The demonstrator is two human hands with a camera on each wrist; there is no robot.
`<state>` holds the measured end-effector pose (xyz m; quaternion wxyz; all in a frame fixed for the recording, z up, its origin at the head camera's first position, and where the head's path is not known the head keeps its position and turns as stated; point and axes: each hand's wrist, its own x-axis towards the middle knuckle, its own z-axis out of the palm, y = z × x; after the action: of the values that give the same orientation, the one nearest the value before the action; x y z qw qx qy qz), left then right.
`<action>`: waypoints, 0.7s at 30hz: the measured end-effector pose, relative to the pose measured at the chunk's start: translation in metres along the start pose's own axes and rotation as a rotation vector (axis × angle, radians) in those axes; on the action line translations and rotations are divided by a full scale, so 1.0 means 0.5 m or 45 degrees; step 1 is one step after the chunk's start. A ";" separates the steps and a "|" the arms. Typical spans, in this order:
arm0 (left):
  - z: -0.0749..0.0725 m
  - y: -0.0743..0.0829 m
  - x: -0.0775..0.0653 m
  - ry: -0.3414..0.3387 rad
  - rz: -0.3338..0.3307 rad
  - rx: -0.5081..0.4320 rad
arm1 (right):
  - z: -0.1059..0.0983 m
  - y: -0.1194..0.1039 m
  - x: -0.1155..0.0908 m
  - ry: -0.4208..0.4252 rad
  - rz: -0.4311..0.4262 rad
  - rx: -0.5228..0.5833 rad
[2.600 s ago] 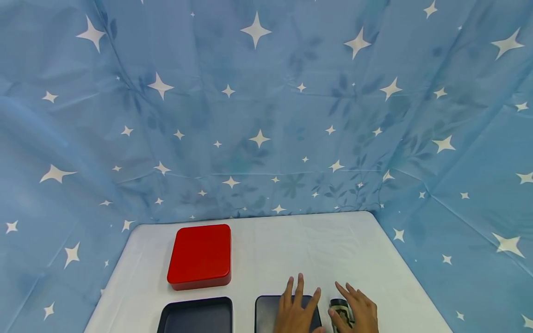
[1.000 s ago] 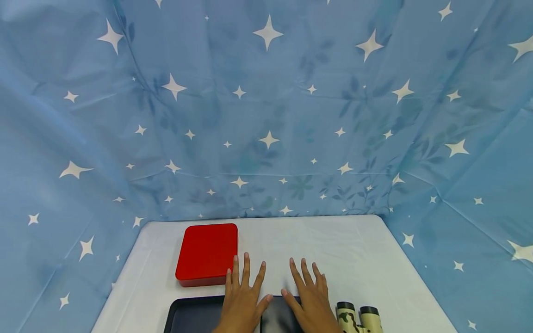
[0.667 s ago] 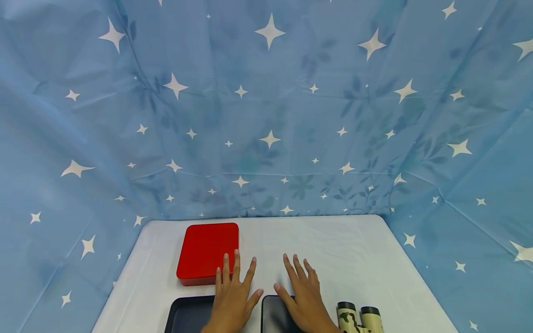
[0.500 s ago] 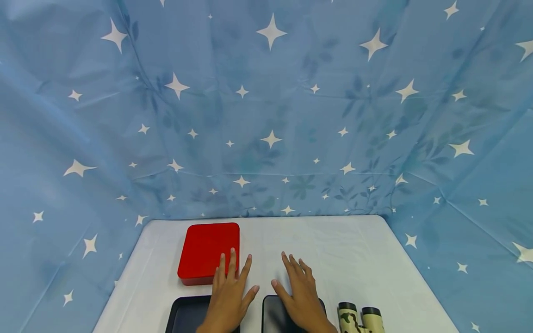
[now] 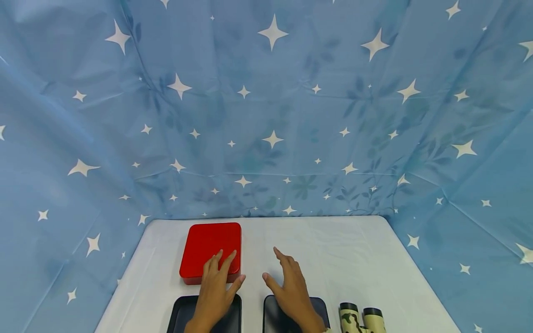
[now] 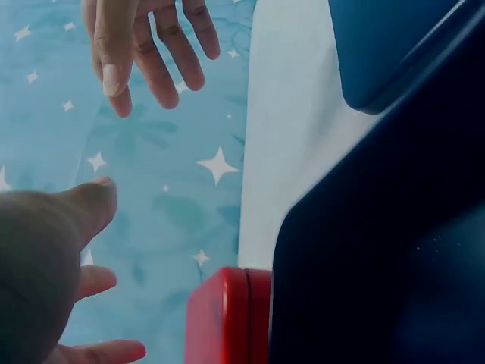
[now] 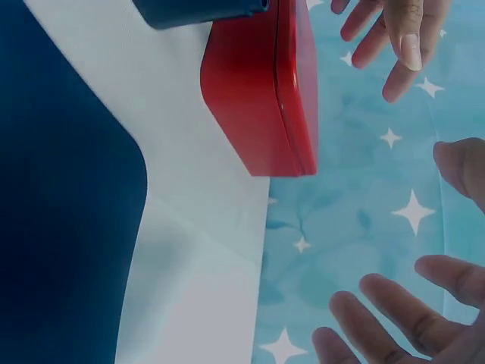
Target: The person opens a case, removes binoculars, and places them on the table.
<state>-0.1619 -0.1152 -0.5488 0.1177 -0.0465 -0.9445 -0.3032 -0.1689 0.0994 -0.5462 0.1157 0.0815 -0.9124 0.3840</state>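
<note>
My left hand [image 5: 214,296] hovers above the left black tray [image 5: 181,307], holding nothing, its thumb apart from gently bent fingers. In the head view its fingertips overlap the front of a red box [image 5: 210,245]. Over the right black tray [image 5: 271,317] is my right hand [image 5: 290,292], also holding nothing, its thumb spread away from the fingers. The two palms partly face each other across a gap. Camouflage-patterned binoculars [image 5: 350,319] with black ends stand right of the right tray, their lower part cut off by the frame. Both wrist views show the opposite hand's loose fingers.
A white cloth-covered table [image 5: 333,249] bears all of these things. The red box sits behind the left tray. Blue curtain [image 5: 266,115] with white stars rises behind the table and along both sides.
Both hands have moved left: the left from the right tray to the left one, the right from beside the binoculars to the right tray. Their fingers now bend more. The view has shifted slightly.
</note>
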 end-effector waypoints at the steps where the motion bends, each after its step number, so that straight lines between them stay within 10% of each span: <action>1: -0.003 -0.005 0.000 0.016 -0.018 -0.021 | 0.003 -0.002 0.002 0.005 -0.006 0.016; 12: -0.027 -0.063 0.014 0.217 -0.038 -0.116 | 0.040 -0.021 0.023 -0.026 0.019 0.081; 21: -0.060 -0.116 0.036 0.176 -0.085 -0.089 | 0.071 -0.047 0.051 -0.111 -0.008 0.115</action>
<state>-0.1828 -0.1792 -0.5533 0.1707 0.0018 -0.9239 -0.3423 -0.1929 0.0564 -0.5473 0.0732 0.1062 -0.8981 0.4205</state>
